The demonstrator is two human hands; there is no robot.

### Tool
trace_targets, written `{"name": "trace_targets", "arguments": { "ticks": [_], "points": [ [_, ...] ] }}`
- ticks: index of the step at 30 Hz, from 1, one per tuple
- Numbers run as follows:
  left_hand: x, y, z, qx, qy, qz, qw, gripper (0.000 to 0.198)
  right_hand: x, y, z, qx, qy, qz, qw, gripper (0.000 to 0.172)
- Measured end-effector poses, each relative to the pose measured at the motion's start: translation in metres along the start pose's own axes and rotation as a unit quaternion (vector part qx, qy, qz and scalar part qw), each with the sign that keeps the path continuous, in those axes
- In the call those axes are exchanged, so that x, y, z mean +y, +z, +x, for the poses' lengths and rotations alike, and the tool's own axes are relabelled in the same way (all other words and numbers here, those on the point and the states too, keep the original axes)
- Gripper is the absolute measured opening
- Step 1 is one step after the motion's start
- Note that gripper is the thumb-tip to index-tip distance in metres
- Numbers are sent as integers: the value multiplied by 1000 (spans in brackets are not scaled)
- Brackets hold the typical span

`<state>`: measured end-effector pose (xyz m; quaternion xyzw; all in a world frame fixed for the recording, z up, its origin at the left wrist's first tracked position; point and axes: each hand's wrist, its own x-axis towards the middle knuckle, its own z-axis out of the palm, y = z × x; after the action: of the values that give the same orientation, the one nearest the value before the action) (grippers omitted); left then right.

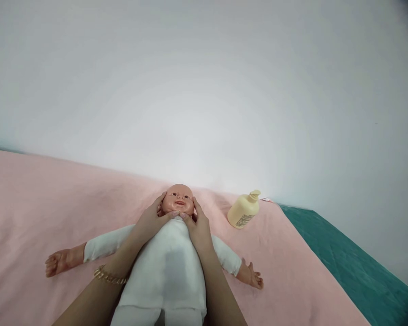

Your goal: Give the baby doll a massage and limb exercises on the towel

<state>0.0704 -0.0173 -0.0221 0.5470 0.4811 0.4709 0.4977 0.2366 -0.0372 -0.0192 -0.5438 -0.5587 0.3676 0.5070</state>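
A baby doll (172, 262) in white clothes lies on its back with both arms spread out to the sides. My left hand (153, 220) cups one side of the doll's head, its thumb under the chin. On the other side, my right hand (200, 226) mirrors it, fingers along the cheek and thumb below the chin. Both thumb tips come close together at the doll's neck. The finger parts behind the head are hidden. My forearms rest alongside the doll's body, across its sleeves, and a bracelet (110, 276) circles my left wrist.
A pale yellow pump bottle (243, 212) stands to the right of the doll's head. Pink cloth (289, 267) lies beneath everything, over a green surface (347, 258) showing at the right. A plain white wall (197, 90) rises behind.
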Motion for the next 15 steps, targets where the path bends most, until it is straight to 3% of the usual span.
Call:
{"name": "trace_targets", "arguments": {
  "ticks": [8, 15],
  "points": [
    [-12, -4, 5, -13, 21, 43, 999, 98, 9, -1, 4, 5, -21, 22, 1000, 74],
    [6, -9, -2, -31, 5, 100, 994, 89, 7, -7, 5, -21, -18, 36, 999, 77]
  ]
}}
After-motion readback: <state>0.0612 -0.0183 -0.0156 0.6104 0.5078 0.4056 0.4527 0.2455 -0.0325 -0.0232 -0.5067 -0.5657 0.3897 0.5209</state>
